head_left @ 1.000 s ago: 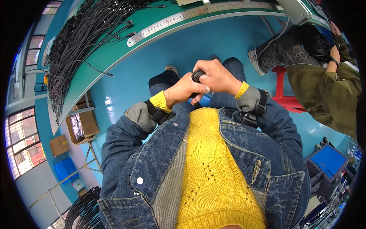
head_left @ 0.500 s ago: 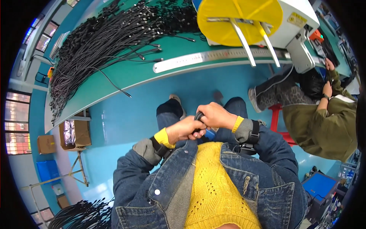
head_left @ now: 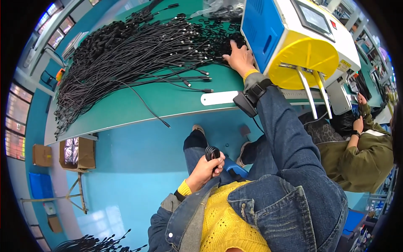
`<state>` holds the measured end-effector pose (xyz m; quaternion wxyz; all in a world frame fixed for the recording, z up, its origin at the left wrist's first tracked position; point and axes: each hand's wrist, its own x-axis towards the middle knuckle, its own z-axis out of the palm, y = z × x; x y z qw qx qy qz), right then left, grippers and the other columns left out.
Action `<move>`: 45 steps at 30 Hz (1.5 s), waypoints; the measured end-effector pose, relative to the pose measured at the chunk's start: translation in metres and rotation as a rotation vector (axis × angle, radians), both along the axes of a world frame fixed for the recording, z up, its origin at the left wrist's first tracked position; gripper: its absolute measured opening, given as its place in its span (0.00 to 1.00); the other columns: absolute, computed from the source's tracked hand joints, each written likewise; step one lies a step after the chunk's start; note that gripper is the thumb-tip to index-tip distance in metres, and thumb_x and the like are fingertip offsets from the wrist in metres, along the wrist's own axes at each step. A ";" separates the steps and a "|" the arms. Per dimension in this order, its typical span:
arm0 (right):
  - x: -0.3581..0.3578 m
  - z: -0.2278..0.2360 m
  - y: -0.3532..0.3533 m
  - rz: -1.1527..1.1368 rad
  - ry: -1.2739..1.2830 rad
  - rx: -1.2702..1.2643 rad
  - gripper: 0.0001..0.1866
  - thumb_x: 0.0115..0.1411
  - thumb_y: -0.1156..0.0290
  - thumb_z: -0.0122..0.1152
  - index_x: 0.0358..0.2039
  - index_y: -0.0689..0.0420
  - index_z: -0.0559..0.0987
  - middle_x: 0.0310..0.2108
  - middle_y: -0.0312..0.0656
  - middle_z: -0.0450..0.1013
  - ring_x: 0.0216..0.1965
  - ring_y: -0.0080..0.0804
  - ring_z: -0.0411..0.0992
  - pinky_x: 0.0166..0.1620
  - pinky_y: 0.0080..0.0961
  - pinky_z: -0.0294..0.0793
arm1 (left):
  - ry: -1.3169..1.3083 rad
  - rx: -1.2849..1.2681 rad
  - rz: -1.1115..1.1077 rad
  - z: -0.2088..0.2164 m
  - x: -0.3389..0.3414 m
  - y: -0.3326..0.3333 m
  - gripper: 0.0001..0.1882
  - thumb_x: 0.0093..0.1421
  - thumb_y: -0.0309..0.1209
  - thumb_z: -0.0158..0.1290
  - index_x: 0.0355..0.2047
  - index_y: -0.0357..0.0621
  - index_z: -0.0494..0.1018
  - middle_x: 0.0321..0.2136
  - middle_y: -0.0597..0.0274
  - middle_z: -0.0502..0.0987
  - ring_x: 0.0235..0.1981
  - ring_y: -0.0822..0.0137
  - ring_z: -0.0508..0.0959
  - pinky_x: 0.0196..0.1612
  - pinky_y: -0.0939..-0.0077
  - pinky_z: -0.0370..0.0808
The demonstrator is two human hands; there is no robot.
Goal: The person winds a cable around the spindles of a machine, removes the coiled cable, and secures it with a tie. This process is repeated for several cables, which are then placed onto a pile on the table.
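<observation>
Over my lap, my left hand [head_left: 204, 171] is closed round a coiled black cable [head_left: 212, 153], whose loops stick up above the fist. My right arm stretches out over the green table [head_left: 166, 101]. At its end my right hand [head_left: 241, 59] has thumb and fingers apart, its fingertips at a heap of small black rings [head_left: 218, 41] beside the machine's blue side. Nothing shows held in that hand, though its fingertips partly blend into the dark heap. Left of it lies a broad pile of black cables [head_left: 138, 59] with plugs at their ends.
A white and blue machine [head_left: 262, 35] with a yellow disc [head_left: 308, 63] and two projecting bars stands right of my hand. A steel ruler [head_left: 220, 98] lies along the table's front edge. A co-worker [head_left: 357, 155] sits at the right. An open cardboard box [head_left: 86, 153] stands at left.
My right hand has left the coiled cable and moved forward to the black rings on the table. The left hand keeps the coil, slightly lower. The view has shifted.
</observation>
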<state>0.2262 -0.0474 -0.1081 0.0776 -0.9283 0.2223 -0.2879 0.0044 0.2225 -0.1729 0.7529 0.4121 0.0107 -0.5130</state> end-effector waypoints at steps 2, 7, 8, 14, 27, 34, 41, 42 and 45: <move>0.006 -0.006 -0.014 0.123 0.151 0.021 0.12 0.52 0.67 0.55 0.39 0.53 0.73 0.35 0.52 0.68 0.40 0.50 0.69 0.40 0.38 0.70 | 0.022 -0.011 0.022 -0.007 -0.002 0.007 0.03 0.58 0.26 0.44 0.34 0.44 0.63 0.19 0.67 0.62 0.17 0.78 0.60 0.18 0.85 0.57; -0.019 0.010 -0.006 0.286 -0.160 -0.079 0.14 0.52 0.68 0.55 0.42 0.49 0.74 0.38 0.49 0.69 0.38 0.47 0.70 0.41 0.38 0.70 | 0.077 -0.010 0.051 -0.012 -0.002 0.014 0.04 0.58 0.27 0.45 0.33 0.44 0.63 0.19 0.67 0.62 0.17 0.78 0.61 0.18 0.85 0.57; -0.031 0.021 -0.002 0.338 -0.196 -0.055 0.14 0.52 0.68 0.56 0.41 0.50 0.75 0.38 0.48 0.70 0.37 0.47 0.70 0.40 0.37 0.70 | 0.067 0.002 0.026 -0.011 0.000 0.010 0.04 0.58 0.27 0.45 0.33 0.43 0.63 0.19 0.68 0.62 0.17 0.78 0.61 0.18 0.85 0.57; -0.069 0.005 0.008 0.478 -0.226 -0.117 0.09 0.51 0.72 0.55 0.34 0.53 0.77 0.31 0.45 0.72 0.35 0.47 0.71 0.38 0.36 0.70 | 0.003 0.039 -0.052 -0.003 -0.004 -0.004 0.04 0.57 0.27 0.45 0.33 0.43 0.63 0.19 0.69 0.63 0.18 0.79 0.61 0.19 0.85 0.58; -0.129 0.006 0.025 0.643 -0.306 -0.010 0.03 0.45 0.73 0.61 0.24 0.55 0.78 0.23 0.38 0.70 0.29 0.37 0.68 0.34 0.29 0.69 | -0.017 0.108 -0.021 0.007 -0.014 -0.010 0.04 0.57 0.28 0.45 0.33 0.43 0.64 0.19 0.70 0.63 0.18 0.80 0.62 0.19 0.85 0.58; -0.102 -0.007 0.021 0.621 -0.156 -0.138 0.04 0.45 0.73 0.61 0.24 0.54 0.79 0.23 0.38 0.70 0.28 0.36 0.69 0.32 0.28 0.69 | -0.031 0.129 0.003 0.012 -0.017 -0.018 0.04 0.55 0.27 0.46 0.31 0.43 0.65 0.18 0.69 0.64 0.16 0.79 0.63 0.16 0.87 0.58; -0.112 0.000 0.023 0.648 -0.384 0.398 0.05 0.48 0.75 0.61 0.29 0.57 0.80 0.26 0.37 0.72 0.28 0.26 0.70 0.32 0.20 0.69 | -0.312 -0.020 0.294 0.047 0.041 -0.038 0.03 0.55 0.27 0.47 0.30 0.43 0.66 0.18 0.68 0.67 0.15 0.79 0.64 0.16 0.87 0.59; -0.115 -0.001 0.026 0.673 -0.395 0.573 0.05 0.49 0.75 0.60 0.29 0.58 0.80 0.26 0.37 0.73 0.29 0.24 0.70 0.32 0.19 0.69 | -0.352 -0.048 0.347 0.054 0.054 -0.045 0.03 0.56 0.28 0.47 0.30 0.43 0.66 0.19 0.68 0.68 0.15 0.79 0.64 0.16 0.86 0.59; -0.136 0.015 0.038 0.768 -0.395 0.749 0.05 0.51 0.76 0.59 0.30 0.60 0.79 0.27 0.37 0.73 0.28 0.22 0.70 0.30 0.17 0.68 | -0.419 -0.034 0.481 0.079 0.086 -0.068 0.03 0.57 0.28 0.49 0.30 0.42 0.67 0.21 0.66 0.70 0.16 0.78 0.65 0.17 0.85 0.62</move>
